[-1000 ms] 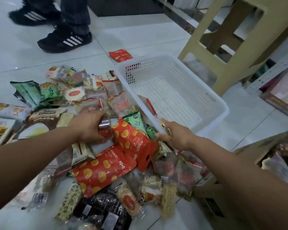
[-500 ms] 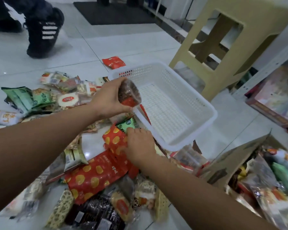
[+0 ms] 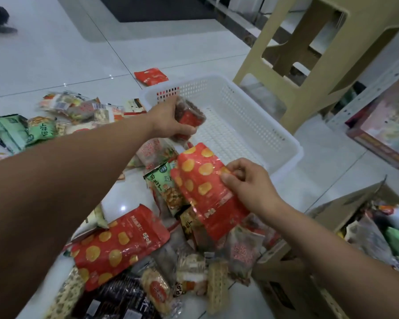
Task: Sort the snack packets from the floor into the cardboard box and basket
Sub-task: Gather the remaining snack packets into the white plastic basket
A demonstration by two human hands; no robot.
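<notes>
Your left hand [image 3: 171, 122] holds a small dark packet [image 3: 189, 116] with a red label, fingers wrapped round it, just over the near-left corner of the white basket [image 3: 293, 143], which looks empty; let it go only once it is clear inside the rim, low over the mesh floor, so it does not bounce out; your right hand [image 3: 249, 185] pinches the red packet with yellow spots [image 3: 203, 187] by its right edge between thumb and fingertips, lifted above the pile; I judge it wants a firmer hold near the middle, since the foil hangs and could slip; carry it to whichever container suits it, the basket just beyond or the cardboard box [image 3: 346, 206] to the near right, already holding packets; a twin spotted packet [image 3: 120, 242] lies on the floor at near left among many others; the beige stool [image 3: 309, 72] stands just behind the basket's far side, so keep your reach short of it.
</notes>
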